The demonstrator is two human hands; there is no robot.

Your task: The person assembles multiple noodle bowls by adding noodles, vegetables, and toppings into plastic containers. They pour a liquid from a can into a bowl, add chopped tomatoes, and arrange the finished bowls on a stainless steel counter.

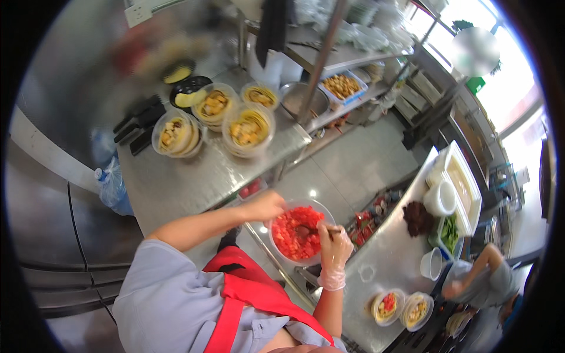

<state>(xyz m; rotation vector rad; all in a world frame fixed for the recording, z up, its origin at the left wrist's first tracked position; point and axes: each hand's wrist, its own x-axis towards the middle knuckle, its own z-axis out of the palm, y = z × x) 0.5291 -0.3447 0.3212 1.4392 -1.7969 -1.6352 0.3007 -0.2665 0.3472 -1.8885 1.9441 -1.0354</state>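
A clear round bowl point(323, 207) full of chopped red pieces point(292, 227), which look like diced tomato, is in front of me between two metal counters. My left hand point(265, 206) is closed at the bowl's left rim; its fingertips are partly hidden. Wearing a clear plastic glove, my right hand point(335, 250) is wrapped round the handle of a spoon point(304, 231). The spoon's lower end dips into the red pieces. Whether the bowl rests on anything underneath cannot be seen.
Stacked clear tubs of yellow food point(248, 130) stand on the left counter point(170, 183). On the right counter point(368, 294) are two filled tubs point(386, 307), a white container point(440, 198) and green leaves point(449, 233). Another person point(479, 279) is at the right. A metal post point(322, 62) rises ahead.
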